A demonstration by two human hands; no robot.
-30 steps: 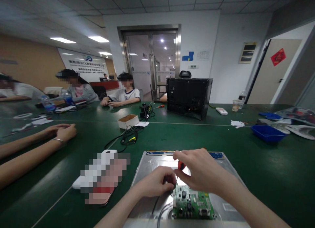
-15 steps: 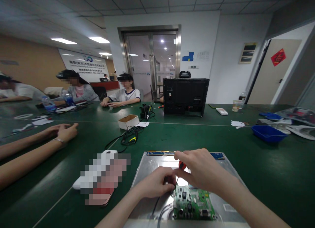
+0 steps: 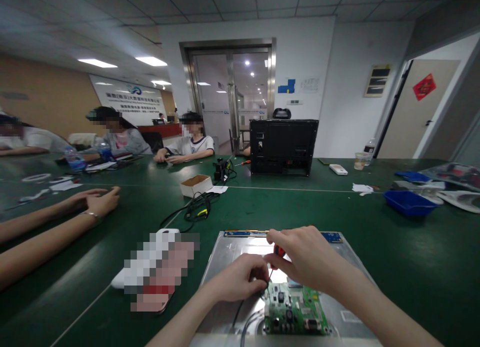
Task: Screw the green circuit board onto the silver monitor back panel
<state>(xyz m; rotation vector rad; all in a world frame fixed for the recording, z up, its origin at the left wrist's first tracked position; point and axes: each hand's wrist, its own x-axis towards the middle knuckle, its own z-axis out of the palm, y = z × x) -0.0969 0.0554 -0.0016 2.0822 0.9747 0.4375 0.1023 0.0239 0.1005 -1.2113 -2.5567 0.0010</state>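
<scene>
My right hand (image 3: pixel 305 254) is closed around the red and black handle of a screwdriver (image 3: pixel 278 250). The screwdriver's thin shaft slants down to the upper left corner of a green circuit board (image 3: pixel 294 309). At that corner my left hand (image 3: pixel 245 277) is closed in a pinch beside the shaft's tip; whatever its fingertips hold is hidden. Beneath both hands lies a flat silvery metal panel (image 3: pixel 350 282), with a blue strip board (image 3: pixel 332 237) along its far edge. Dark cables (image 3: pixel 245 327) run over the panel to the left of the circuit board.
Pixelated phones (image 3: pixel 161 272) lie left of the panel. Beyond are coiled black cables (image 3: pixel 193 207), a small open box (image 3: pixel 196 186) and a black monitor casing (image 3: pixel 284 147). A blue tray (image 3: pixel 408 203) is at right. Another person's hands (image 3: pixel 99 202) rest on the left; others sit farther back.
The screwdriver's handle has turned slightly in my right hand, showing more red near the shaft. My left hand stays almost still at the board's corner.
</scene>
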